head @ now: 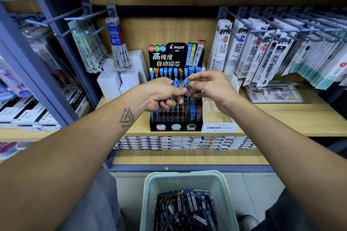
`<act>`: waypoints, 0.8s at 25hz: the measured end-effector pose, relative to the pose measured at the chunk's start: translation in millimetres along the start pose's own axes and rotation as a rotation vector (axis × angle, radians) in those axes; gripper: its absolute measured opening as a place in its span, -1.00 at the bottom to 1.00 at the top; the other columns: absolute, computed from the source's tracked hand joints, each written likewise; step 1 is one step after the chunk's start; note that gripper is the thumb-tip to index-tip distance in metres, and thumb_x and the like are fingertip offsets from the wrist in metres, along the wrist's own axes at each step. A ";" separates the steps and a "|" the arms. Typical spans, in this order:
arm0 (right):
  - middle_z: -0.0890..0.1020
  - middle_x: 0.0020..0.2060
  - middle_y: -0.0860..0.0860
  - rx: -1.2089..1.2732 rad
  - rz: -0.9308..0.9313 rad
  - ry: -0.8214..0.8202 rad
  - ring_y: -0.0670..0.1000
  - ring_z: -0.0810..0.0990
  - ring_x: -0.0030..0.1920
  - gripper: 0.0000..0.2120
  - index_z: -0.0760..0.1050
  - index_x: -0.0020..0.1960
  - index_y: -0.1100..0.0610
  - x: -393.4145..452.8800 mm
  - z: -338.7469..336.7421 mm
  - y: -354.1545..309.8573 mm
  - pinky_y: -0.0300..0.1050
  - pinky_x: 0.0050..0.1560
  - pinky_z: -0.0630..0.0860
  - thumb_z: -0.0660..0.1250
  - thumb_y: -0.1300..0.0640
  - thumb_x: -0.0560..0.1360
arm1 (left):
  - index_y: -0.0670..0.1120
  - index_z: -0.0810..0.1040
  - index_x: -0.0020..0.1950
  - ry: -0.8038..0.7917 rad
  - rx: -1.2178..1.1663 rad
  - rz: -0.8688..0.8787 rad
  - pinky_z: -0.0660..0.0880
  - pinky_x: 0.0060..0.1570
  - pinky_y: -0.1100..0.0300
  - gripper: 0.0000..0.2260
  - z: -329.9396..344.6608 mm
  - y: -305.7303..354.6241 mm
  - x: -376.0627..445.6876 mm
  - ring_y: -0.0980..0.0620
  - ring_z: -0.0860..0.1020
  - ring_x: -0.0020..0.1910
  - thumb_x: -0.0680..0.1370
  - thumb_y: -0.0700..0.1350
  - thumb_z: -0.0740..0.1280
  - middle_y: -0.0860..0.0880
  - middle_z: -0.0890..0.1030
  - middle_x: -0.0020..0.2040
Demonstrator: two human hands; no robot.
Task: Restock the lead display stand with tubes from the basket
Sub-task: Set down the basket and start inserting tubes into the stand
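Both hands meet in front of the black lead display stand (176, 88), which sits on a light wooden shelf (281, 118) at about chest height. The left hand (163, 93) has its fingers curled round a small bunch of blue-capped lead tubes (175, 82), whose caps stick up past the thumb and forefinger. The right hand (208, 86) reaches in from the other side and pinches the blue cap of a single tube (183, 83) between thumb and fingertips, just beside the bunch in the left hand; whether this tube is already free of the bunch cannot be told. Behind the hands, the stand's back row is filled with upright tubes with blue and orange caps, while many of the grid cells in the front rows show as dark, open squares, with a few tubes standing at the left edge and a blue cluster at the right. On the floor below, between the person's legs, stands a pale green perforated basket (187, 180), its bottom covered with a loose heap of dark blue tubes lying at all angles. White boxes (120, 80) are stacked on the shelf to the left of the stand, and packets of refills (262, 52) hang from hooks to its right.
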State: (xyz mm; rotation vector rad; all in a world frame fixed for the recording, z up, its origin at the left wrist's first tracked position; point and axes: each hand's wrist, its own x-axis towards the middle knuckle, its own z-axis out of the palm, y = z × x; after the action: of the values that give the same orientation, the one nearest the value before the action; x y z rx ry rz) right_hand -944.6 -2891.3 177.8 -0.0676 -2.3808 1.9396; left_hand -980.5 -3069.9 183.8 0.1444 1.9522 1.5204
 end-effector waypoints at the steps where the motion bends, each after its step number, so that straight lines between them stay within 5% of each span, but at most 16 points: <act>1: 0.70 -0.15 0.15 0.073 -0.002 -0.020 0.07 0.68 -0.17 -0.83 0.64 0.09 0.23 -0.4 0.5 -1.4 -0.06 -0.10 0.63 0.43 0.34 0.51 | -0.27 0.57 0.19 -0.026 -0.011 0.003 0.13 -0.66 0.37 -0.78 0.4 -0.3 0.5 0.16 0.27 -0.58 0.66 -0.15 0.29 -0.09 0.54 -0.34; 7: 0.64 -0.27 0.11 -0.001 -0.051 0.017 -0.10 0.61 -0.35 -0.87 0.65 -0.06 0.21 1.0 -1.9 -1.3 -0.25 -0.25 0.58 0.47 0.38 0.45 | -0.21 0.53 0.04 -0.065 -0.013 -0.015 0.14 -0.66 0.39 -0.92 -0.1 -0.6 -1.1 0.16 0.30 -0.59 0.62 -0.20 0.35 -0.19 0.63 -0.17; 11: 0.67 -0.29 0.15 0.080 -0.018 0.022 -0.02 0.67 -0.32 -0.86 0.64 -0.05 0.27 0.0 -5.9 -2.7 -0.20 -0.23 0.63 0.48 0.41 0.43 | -0.25 0.58 0.09 0.021 0.083 0.049 0.12 -0.66 0.40 -0.88 -8.1 -1.3 -1.7 0.18 0.26 -0.64 0.58 -0.24 0.39 -0.22 0.67 -0.04; 15: 0.68 -0.31 0.12 0.097 -0.058 0.012 0.03 0.69 -0.28 -0.86 0.65 -0.10 0.24 0.2 -1.5 -7.6 -0.17 -0.18 0.65 0.46 0.44 0.43 | -0.26 0.58 0.14 0.142 0.050 0.047 0.11 -0.67 0.40 -0.81 -12.5 4.4 -2.0 0.18 0.24 -0.64 0.57 -0.21 0.41 -0.14 0.60 -0.20; 20: 0.69 -0.26 0.09 -0.260 -0.172 -0.054 0.11 0.72 -0.18 -0.83 0.62 -0.16 0.12 2.0 27.3 -7.2 -0.03 -0.07 0.66 0.51 0.36 0.42 | -0.36 0.56 0.22 0.319 0.001 0.068 0.09 -0.64 0.39 -0.75 -27.4 8.7 -9.0 0.15 0.24 -0.62 0.58 -0.27 0.33 -0.06 0.44 -0.35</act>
State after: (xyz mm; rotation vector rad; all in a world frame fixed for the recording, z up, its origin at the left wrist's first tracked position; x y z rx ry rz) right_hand -948.7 -2919.2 179.5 0.1717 -2.5639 1.5703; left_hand -991.1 -3093.9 198.6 -0.0343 2.2140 1.6693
